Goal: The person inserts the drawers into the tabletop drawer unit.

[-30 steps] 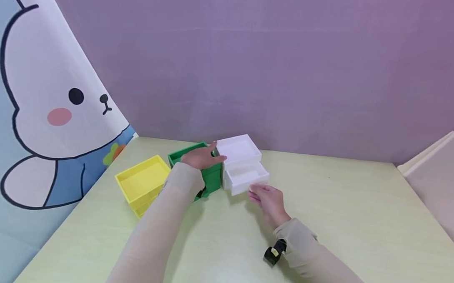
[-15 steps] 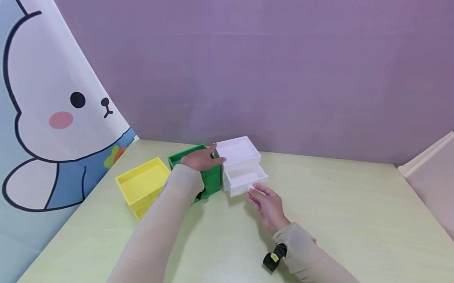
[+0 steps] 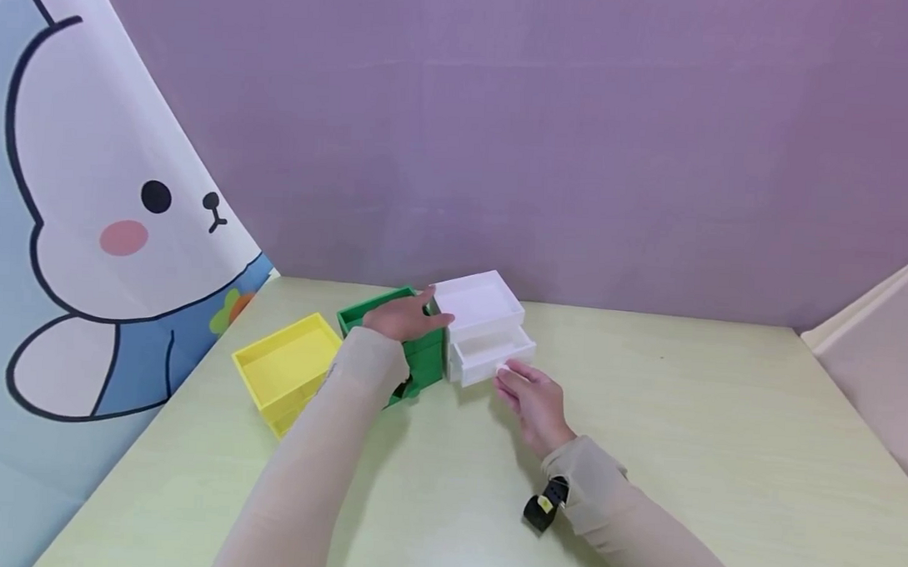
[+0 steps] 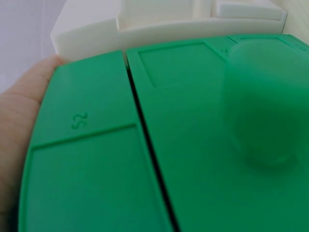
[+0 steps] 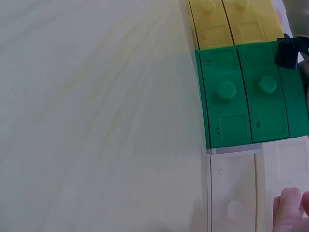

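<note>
A small white drawer box (image 3: pixel 477 306) with a tray top stands at the back of the table, its upper drawer (image 3: pixel 483 369) pulled partway out. In the head view that drawer holds nothing. My right hand (image 3: pixel 537 407) pinches the knob on the drawer's front; the fingertips mostly hide the knob. Below, the lower white drawer (image 5: pixel 231 179) sits closed in the right wrist view. My left hand (image 3: pixel 400 317) lies over the green drawer box (image 3: pixel 425 363), thumb and forefinger spread and fairly straight, tips at the white box's left edge.
A yellow drawer box (image 3: pixel 288 357) stands left of the green one, partly behind my left sleeve (image 3: pixel 321 446). Purple cloth (image 3: pixel 579 154) rises behind the pale table (image 3: pixel 682 425). At the left hangs a sheet with a cartoon animal (image 3: pixel 90 179). A black wrist camera (image 3: pixel 544 505) hangs under my right cuff.
The white upper drawer has slid slightly inward, my right hand moving with it. The left hand stays in place. The head view shifts a little.
</note>
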The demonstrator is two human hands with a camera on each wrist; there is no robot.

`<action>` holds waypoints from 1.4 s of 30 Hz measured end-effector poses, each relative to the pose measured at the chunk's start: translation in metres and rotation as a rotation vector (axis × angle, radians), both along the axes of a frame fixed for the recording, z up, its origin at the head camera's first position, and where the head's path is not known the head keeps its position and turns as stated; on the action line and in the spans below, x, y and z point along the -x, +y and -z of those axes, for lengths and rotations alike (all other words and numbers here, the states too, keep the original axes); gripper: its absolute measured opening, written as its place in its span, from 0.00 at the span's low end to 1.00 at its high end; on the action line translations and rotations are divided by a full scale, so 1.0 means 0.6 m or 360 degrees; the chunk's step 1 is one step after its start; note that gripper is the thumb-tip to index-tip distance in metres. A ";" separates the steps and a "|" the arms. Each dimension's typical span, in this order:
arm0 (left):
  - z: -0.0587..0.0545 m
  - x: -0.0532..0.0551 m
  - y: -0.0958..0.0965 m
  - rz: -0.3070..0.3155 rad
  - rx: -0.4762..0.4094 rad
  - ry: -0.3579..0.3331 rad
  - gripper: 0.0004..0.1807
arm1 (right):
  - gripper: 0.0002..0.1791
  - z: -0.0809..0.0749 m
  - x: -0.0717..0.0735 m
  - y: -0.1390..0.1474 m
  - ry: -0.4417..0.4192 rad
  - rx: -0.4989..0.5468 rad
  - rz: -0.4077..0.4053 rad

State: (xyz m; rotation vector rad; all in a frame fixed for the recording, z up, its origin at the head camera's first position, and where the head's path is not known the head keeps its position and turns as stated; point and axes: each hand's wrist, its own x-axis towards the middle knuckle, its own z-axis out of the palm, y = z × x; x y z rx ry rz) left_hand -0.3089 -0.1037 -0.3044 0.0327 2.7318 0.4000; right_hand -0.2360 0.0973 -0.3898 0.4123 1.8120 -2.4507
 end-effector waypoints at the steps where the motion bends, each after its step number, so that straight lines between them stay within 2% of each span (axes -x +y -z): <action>1: 0.000 0.001 0.000 -0.0001 0.0002 0.0005 0.43 | 0.19 0.000 0.001 0.000 0.0000 -0.0007 -0.0003; 12: -0.002 -0.002 0.000 0.0008 -0.0011 0.0005 0.43 | 0.18 -0.004 0.009 -0.009 -0.0024 -0.0017 -0.0018; 25: -0.002 -0.001 0.000 0.0004 -0.0002 0.0006 0.43 | 0.18 -0.004 0.035 -0.023 0.0033 -0.0071 -0.0003; 42: 0.000 -0.002 0.001 0.0007 -0.0024 0.0027 0.43 | 0.15 -0.006 0.056 -0.030 0.0065 -0.0219 -0.0004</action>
